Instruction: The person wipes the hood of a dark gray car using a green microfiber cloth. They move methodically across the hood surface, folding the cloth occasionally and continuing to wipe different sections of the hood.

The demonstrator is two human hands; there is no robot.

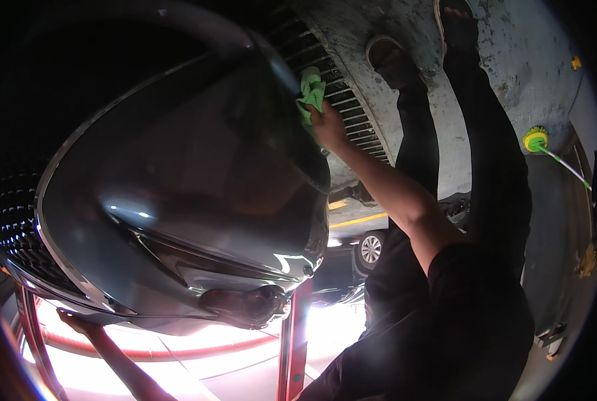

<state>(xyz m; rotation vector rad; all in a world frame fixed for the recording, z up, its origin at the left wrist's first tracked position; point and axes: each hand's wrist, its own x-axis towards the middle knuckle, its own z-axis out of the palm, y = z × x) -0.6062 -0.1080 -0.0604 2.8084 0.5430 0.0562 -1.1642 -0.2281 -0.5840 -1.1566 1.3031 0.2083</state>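
From where I watch, my left hand [71, 322] lies flat against the lower edge of the dark car body [198, 174], fingers spread and gripping nothing. Further out, my right arm stretches to full reach, and my right hand [328, 125] presses a bunched green cloth [311, 93] against the panel's far edge beside the floor drain grate [352, 100]. I judge the wiping is mid-way: the gloss looks clean, the rim remains.

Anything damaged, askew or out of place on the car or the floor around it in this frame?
Nothing stands out. The right hand presses a green cloth against the dark car body, which looks glossy and unmarked. The left hand rests at its lower edge. A green-headed brush lies on the stained concrete floor.
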